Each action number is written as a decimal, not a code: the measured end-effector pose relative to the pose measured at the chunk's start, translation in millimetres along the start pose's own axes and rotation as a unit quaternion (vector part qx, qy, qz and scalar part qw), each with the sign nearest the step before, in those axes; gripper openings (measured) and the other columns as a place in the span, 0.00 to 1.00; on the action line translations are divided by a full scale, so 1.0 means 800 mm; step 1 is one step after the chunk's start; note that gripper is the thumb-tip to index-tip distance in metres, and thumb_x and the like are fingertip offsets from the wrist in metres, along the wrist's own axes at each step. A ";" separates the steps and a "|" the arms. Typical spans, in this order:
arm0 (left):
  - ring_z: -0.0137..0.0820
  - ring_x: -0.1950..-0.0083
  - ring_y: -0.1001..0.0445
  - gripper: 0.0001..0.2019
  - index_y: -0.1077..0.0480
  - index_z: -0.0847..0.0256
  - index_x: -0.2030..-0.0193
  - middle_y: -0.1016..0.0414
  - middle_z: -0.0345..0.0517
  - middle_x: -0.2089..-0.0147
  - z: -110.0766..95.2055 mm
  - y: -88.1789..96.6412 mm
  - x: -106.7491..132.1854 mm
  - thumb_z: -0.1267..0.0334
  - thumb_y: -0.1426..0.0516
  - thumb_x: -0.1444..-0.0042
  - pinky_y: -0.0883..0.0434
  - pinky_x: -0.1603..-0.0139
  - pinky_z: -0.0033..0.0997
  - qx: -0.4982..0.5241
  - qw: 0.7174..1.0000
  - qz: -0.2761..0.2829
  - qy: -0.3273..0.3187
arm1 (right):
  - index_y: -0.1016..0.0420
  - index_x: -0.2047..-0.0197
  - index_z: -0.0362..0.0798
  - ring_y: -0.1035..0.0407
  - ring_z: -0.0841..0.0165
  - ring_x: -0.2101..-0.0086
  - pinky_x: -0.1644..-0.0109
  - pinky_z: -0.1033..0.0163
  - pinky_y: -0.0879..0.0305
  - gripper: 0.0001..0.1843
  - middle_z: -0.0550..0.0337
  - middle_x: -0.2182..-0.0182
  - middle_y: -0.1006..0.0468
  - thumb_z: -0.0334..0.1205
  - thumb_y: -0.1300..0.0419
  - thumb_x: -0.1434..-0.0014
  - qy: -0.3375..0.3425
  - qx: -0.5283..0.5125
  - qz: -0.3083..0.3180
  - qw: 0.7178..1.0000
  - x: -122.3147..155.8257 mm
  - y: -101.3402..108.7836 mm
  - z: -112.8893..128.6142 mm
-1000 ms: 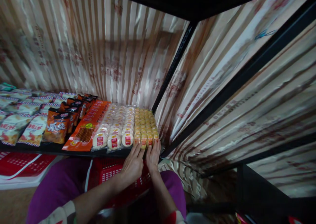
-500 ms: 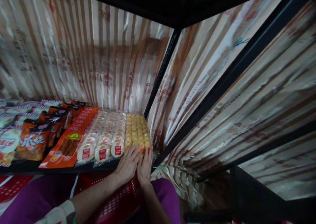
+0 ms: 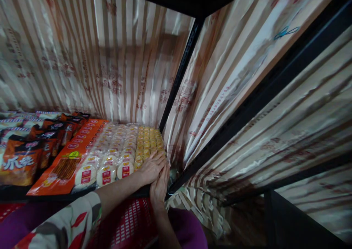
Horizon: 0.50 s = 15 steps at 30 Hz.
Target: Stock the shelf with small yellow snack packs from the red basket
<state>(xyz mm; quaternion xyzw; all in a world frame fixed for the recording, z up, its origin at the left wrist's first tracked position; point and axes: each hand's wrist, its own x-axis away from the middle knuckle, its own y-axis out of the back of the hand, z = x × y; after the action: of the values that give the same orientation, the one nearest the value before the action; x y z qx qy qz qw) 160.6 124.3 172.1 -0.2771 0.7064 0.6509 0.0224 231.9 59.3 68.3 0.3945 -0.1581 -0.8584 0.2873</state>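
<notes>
My left hand point(image 3: 150, 166) lies flat, fingers spread, on the front end of the rows of small yellow wrapped snacks point(image 3: 148, 141) at the right end of a black shelf point(image 3: 16, 194). My right hand point(image 3: 159, 185) rests beside it with straight fingers pressed against the front right edge of the same yellow rows. Neither hand grips anything. Left of them lie rows of round white cakes with red labels point(image 3: 110, 161).
Further left on the shelf lie a long orange packet strip point(image 3: 68, 157) and orange-black snack bags point(image 3: 19, 161). Striped cloth point(image 3: 110, 58) covers the back and right side. A black upright post point(image 3: 181, 69) stands at the corner. A red plastic basket point(image 3: 129, 223) sits below, on my lap.
Both hands slid forward onto the front of the yellow snack rows, the left hand now lying over them. The view shifted left and closer.
</notes>
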 end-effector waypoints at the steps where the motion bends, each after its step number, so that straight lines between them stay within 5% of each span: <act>1: 0.38 0.36 0.44 0.19 0.38 0.67 0.43 0.34 0.53 0.42 0.001 -0.003 -0.002 0.67 0.53 0.41 0.50 0.35 0.47 -0.003 1.000 0.005 -0.001 | 0.58 0.34 0.38 0.57 0.56 0.38 0.39 0.43 0.53 0.32 0.39 0.37 0.50 0.46 0.61 0.37 -0.004 -0.004 -0.001 1.000 0.000 0.000 -0.002; 9: 0.39 0.34 0.48 0.18 0.37 0.67 0.43 0.39 0.56 0.38 -0.002 -0.008 0.002 0.67 0.54 0.40 0.51 0.34 0.46 -0.014 1.000 -0.007 0.011 | 0.56 0.34 0.38 0.53 0.57 0.39 0.40 0.44 0.50 0.31 0.39 0.39 0.46 0.45 0.61 0.37 0.002 -0.016 0.019 1.000 -0.001 0.004 -0.004; 15: 0.37 0.31 0.60 0.19 0.39 0.65 0.42 0.49 0.53 0.33 -0.016 -0.009 0.054 0.68 0.54 0.40 0.47 0.35 0.46 -0.005 0.996 -0.062 0.061 | 0.56 0.34 0.41 0.57 0.57 0.38 0.39 0.43 0.53 0.30 0.41 0.37 0.51 0.44 0.61 0.37 0.005 -0.004 0.010 1.000 -0.003 0.007 0.002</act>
<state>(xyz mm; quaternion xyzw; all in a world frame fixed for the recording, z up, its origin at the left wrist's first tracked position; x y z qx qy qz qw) 131.7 96.6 150.5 -0.3596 0.6850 0.6333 0.0176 233.4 56.5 73.3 0.3959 -0.1568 -0.8542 0.2983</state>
